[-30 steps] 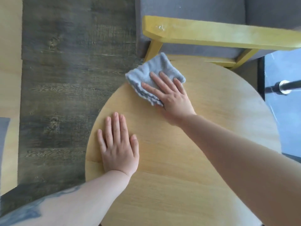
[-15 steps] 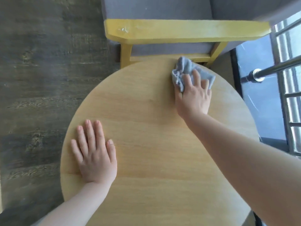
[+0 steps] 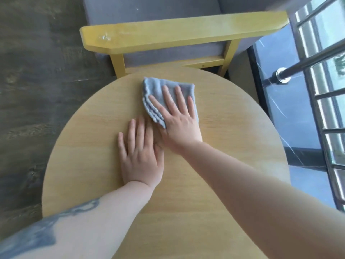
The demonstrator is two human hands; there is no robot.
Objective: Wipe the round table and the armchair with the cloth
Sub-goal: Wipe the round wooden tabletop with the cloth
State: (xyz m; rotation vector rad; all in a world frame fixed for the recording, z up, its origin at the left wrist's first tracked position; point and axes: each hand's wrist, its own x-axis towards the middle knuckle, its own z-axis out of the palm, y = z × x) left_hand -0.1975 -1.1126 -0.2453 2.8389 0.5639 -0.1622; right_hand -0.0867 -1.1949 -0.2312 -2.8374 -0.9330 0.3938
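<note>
A round light-wood table (image 3: 233,139) fills the middle of the view. On its far half lies a folded grey-blue cloth (image 3: 158,88). My right hand (image 3: 177,116) presses flat on the cloth with straight, spread fingers. My left hand (image 3: 140,154) rests flat on the tabletop just left of and below the right hand, its thumb side touching the right wrist. Behind the table stands the armchair, with a yellow wooden armrest (image 3: 177,32) and grey upholstery (image 3: 149,8).
Dark wood-plank floor (image 3: 37,81) lies to the left. On the right a metal railing with a chrome handrail (image 3: 281,75) runs along a window, above a dark marble sill (image 3: 283,113). The table's far edge nearly meets the armchair's frame.
My right hand slid the cloth from the table's far right back toward the centre, and its fingers flattened out. My left hand moved from the table's left part toward the middle.
</note>
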